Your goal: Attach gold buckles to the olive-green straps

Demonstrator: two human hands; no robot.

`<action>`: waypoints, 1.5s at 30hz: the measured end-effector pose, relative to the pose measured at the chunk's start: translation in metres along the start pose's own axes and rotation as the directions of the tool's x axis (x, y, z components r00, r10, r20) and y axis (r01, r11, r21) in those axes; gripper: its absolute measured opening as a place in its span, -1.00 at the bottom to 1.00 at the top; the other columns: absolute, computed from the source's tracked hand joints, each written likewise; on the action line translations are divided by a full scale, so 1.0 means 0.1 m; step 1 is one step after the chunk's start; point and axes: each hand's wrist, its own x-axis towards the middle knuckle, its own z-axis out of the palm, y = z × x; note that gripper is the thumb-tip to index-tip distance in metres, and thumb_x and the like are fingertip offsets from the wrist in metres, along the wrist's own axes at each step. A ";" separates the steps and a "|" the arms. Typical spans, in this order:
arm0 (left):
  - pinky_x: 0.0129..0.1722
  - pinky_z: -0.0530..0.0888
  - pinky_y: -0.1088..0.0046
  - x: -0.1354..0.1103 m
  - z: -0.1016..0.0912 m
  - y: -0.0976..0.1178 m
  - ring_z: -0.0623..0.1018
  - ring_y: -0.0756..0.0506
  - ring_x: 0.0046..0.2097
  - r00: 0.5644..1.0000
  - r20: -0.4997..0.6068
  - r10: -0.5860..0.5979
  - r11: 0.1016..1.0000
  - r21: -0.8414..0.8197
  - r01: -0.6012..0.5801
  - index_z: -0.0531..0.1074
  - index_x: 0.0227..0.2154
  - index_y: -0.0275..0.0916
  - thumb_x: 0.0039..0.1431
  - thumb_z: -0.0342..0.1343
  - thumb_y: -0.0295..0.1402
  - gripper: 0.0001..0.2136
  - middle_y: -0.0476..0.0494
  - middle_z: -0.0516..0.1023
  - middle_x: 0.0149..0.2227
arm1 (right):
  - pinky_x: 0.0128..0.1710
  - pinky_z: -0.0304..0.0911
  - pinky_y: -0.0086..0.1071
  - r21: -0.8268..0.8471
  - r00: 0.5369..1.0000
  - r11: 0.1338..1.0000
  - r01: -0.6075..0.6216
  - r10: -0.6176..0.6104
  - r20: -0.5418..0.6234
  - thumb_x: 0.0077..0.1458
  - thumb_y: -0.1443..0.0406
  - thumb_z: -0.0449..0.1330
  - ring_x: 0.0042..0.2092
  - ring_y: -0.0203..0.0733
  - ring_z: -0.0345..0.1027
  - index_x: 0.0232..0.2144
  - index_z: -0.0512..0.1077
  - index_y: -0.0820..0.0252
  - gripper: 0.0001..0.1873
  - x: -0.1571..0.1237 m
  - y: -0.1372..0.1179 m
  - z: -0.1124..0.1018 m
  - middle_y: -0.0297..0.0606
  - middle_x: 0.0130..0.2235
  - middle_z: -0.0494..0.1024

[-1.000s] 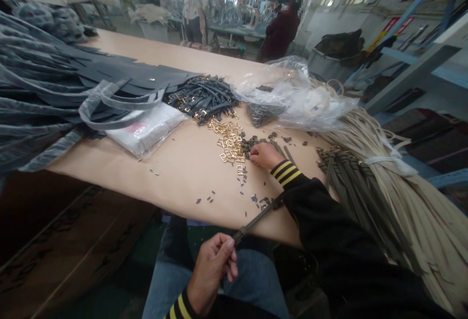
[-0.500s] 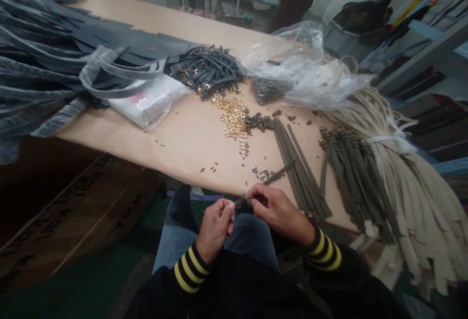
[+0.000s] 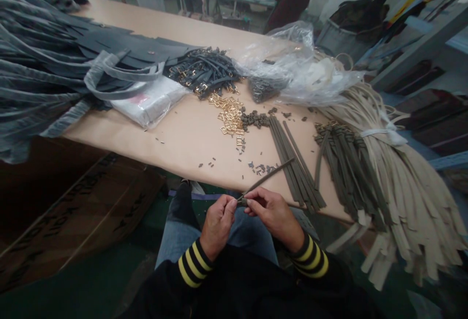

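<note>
Both hands meet over my lap, just below the table's front edge. My left hand (image 3: 218, 224) pinches the near end of a thin olive-grey strap (image 3: 268, 177) that slants up onto the table. My right hand (image 3: 269, 213) is closed on the same end, its fingers pressed on a small piece I cannot make out. On the table beyond lie a pile of gold buckles (image 3: 229, 113), a heap of small dark loops (image 3: 255, 119) and a row of loose olive straps (image 3: 292, 160).
Dark grey straps (image 3: 44, 70) cover the tan table (image 3: 183, 139) at left, beside a white packet (image 3: 149, 104). Buckled dark straps (image 3: 204, 71) and a clear plastic bag (image 3: 300, 75) lie behind. Beige straps (image 3: 402, 182) hang over the right edge. A cardboard box (image 3: 66, 212) stands at left.
My right hand left the loop pile on the table and came down to my left hand. Both now hold the strap's near end; the view has tilted down.
</note>
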 end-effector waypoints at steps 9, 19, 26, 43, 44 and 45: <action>-0.70 0.04 0.60 -0.02 0.01 0.01 0.08 0.13 -0.68 0.999 0.039 -0.027 0.997 -0.077 0.030 0.18 -0.56 -0.26 0.03 -0.08 -0.12 -0.72 0.17 0.06 -0.72 | -0.47 0.35 -0.45 0.039 0.998 0.999 -0.032 0.030 0.060 -0.07 0.34 0.08 -0.49 -0.30 0.41 -0.47 0.35 0.28 -0.90 0.00 -0.01 -0.02 -0.31 -0.54 0.45; -0.68 0.08 0.60 0.00 0.03 -0.02 0.11 0.12 -0.65 1.000 -0.016 -0.018 0.999 -0.051 0.017 0.17 -0.55 -0.26 0.07 -0.12 -0.15 -0.73 0.15 0.08 -0.69 | -0.29 0.29 -0.37 -0.329 0.955 0.901 0.282 -0.295 0.010 -0.04 0.39 0.07 -0.30 -0.22 0.36 -0.39 0.43 0.27 -0.85 -0.06 -0.09 0.01 -0.17 -0.37 0.47; -0.70 0.05 0.61 0.00 0.09 -0.04 0.07 0.14 -0.65 0.998 0.005 -0.059 0.974 -0.218 0.058 0.14 -0.56 -0.25 0.06 -0.12 -0.10 -0.69 0.15 0.03 -0.65 | -0.37 0.30 -0.39 -0.169 0.985 0.970 0.172 -0.174 0.005 -0.07 0.37 0.11 -0.39 -0.26 0.34 -0.42 0.44 0.26 -0.87 -0.03 -0.01 0.02 -0.24 -0.41 0.42; -0.72 0.03 0.66 0.00 0.05 -0.05 0.03 0.13 -0.67 0.991 0.136 0.015 0.957 -0.289 0.025 0.09 -0.35 -0.22 0.07 -0.14 -0.09 -0.72 0.21 -0.01 -0.68 | -0.40 0.29 -0.39 0.042 0.977 0.998 -0.038 0.028 0.211 -0.06 0.30 0.07 -0.42 -0.27 0.38 -0.41 0.36 0.31 -0.84 0.00 -0.03 -0.10 -0.25 -0.46 0.46; -0.72 0.04 0.66 0.01 0.05 -0.06 0.04 0.13 -0.67 0.990 0.139 0.018 0.961 -0.276 0.022 0.10 -0.34 -0.22 0.08 -0.14 -0.09 -0.72 0.21 0.00 -0.68 | -0.41 0.28 -0.39 -0.049 0.983 0.999 0.007 0.002 0.183 -0.04 0.33 0.06 -0.44 -0.26 0.38 -0.43 0.36 0.30 -0.87 0.00 -0.04 -0.09 -0.26 -0.48 0.45; -0.71 0.04 0.65 0.01 0.05 -0.07 0.04 0.13 -0.67 0.990 0.142 0.019 0.966 -0.260 0.019 0.11 -0.33 -0.22 0.08 -0.15 -0.10 -0.72 0.20 0.00 -0.68 | -0.42 0.27 -0.38 -0.164 0.988 0.985 0.060 -0.035 0.151 -0.03 0.35 0.04 -0.45 -0.25 0.37 -0.45 0.35 0.29 -0.89 -0.01 -0.06 -0.07 -0.26 -0.50 0.44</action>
